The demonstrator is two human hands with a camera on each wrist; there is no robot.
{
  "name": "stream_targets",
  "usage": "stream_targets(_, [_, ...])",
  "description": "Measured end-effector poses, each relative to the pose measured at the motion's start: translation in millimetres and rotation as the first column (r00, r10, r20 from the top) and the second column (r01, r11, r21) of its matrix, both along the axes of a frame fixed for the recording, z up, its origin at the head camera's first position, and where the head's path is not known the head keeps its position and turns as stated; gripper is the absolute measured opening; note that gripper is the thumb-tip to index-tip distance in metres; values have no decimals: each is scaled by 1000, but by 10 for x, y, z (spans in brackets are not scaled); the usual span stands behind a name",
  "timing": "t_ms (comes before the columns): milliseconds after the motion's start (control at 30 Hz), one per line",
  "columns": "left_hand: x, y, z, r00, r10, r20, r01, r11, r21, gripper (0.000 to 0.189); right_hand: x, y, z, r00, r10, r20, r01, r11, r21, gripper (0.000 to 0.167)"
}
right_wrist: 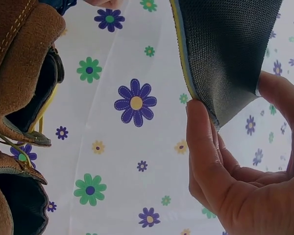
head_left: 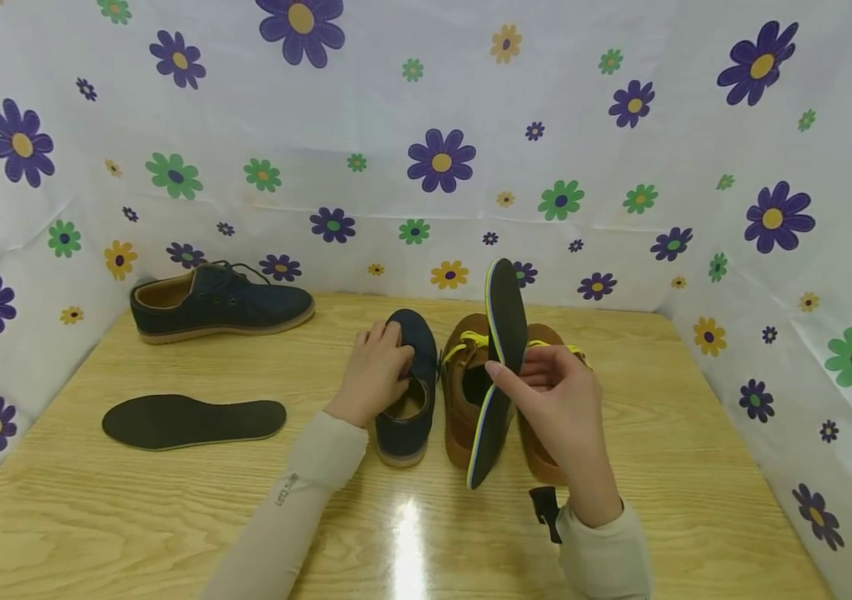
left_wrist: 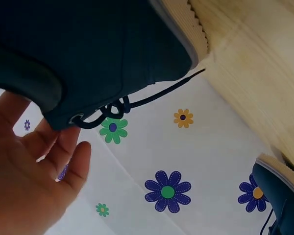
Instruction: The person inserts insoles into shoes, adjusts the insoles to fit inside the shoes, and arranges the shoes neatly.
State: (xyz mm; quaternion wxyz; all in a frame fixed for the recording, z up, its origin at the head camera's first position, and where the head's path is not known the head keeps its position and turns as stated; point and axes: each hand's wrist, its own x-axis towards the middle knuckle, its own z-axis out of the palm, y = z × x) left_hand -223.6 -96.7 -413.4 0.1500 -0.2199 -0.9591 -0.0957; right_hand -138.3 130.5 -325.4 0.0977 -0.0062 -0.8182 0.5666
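A navy lace-up shoe [head_left: 413, 333] stands on the table with its toe pointing to the back. My left hand [head_left: 377, 375] grips it at the lacing beside the opening; in the left wrist view the shoe's side [left_wrist: 103, 54] covers part of that hand. My right hand [head_left: 557, 400] pinches a black insole [head_left: 507, 308] at its middle, between thumb and fingers. The insole is raised on its edge, showing a yellow, white and blue rim, and bends at the grip. It overlaps a brown shoe [head_left: 459, 400] with yellow laces in the head view.
A second brown shoe [head_left: 538, 450] stands partly behind my right hand. Another navy shoe [head_left: 223, 300] sits at the back left, with a black insole [head_left: 193, 422] lying flat before it. A flower-patterned cloth [head_left: 366, 100] encloses the wooden table [head_left: 171, 517] at the back and sides.
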Motion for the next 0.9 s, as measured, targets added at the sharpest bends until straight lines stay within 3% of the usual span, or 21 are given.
stream_targets(200, [-4, -6, 7, 998, -23, -61, 27, 998, 55, 32, 3, -29, 11, 1000, 15, 22, -15, 1000, 16, 43])
stream_targets(533, [-6, 19, -24, 997, -5, -77, 10, 998, 56, 27, 6, -64, -6, 996, 18, 90, -24, 997, 67, 50])
stream_targets(733, [-24, -4, -57, 999, -39, -30, 44, 977, 208, 26, 5, -68, -30, 996, 26, 90, -33, 997, 75, 52])
stream_targets(900, [-53, -73, -82, 998, -46, -48, 58, 956, 288, 28, 10, -62, -17, 995, 21, 96, -30, 995, 92, 51])
